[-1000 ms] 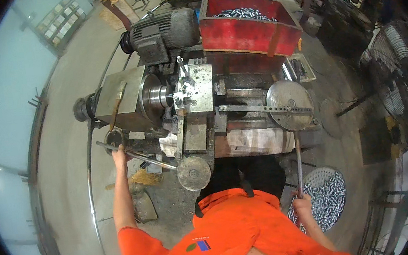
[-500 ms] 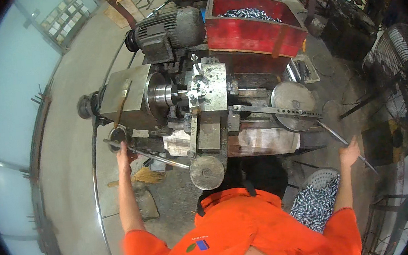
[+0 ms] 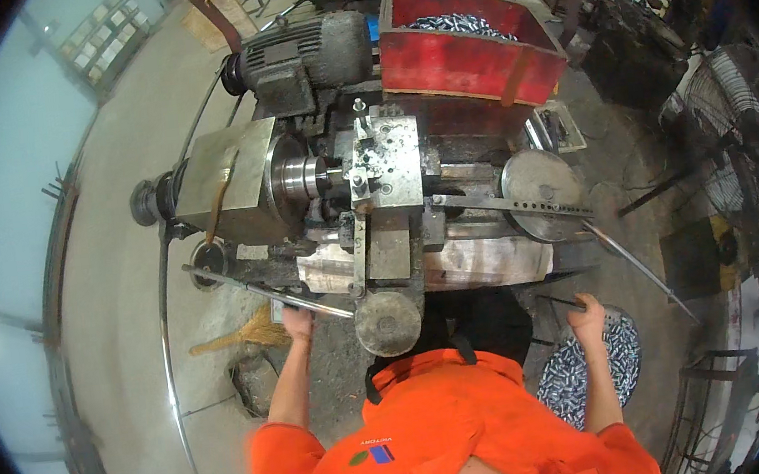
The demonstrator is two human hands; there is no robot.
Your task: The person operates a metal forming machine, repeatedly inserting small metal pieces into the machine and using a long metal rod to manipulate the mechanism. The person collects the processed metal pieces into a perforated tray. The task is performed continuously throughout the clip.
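Observation:
My left hand (image 3: 297,323) is just below the left lever (image 3: 262,294), a steel bar running to a round hub (image 3: 387,322) at the machine's front. Its fingers are blurred, and contact with the lever cannot be made out. My right hand (image 3: 587,318) has its fingers curled, near the end of a thin dark bar (image 3: 557,300); whether it grips that bar is unclear. The right lever (image 3: 635,264) slants outward from a large round disc (image 3: 543,186), with no hand on it. Between the levers stands the greasy lathe-like machine, with its metal tool block (image 3: 395,158) and spindle (image 3: 303,179).
A red bin (image 3: 463,62) of small metal parts stands behind the machine, beside a motor (image 3: 316,49). A basket of similar metal parts (image 3: 585,377) sits low on my right. A broom (image 3: 247,332) lies at left; a fan (image 3: 735,134) stands at far right.
Both hands have left the lever ends and moved inward, toward my body. The right hand is now by the thin dark bar. The levers look about the same.

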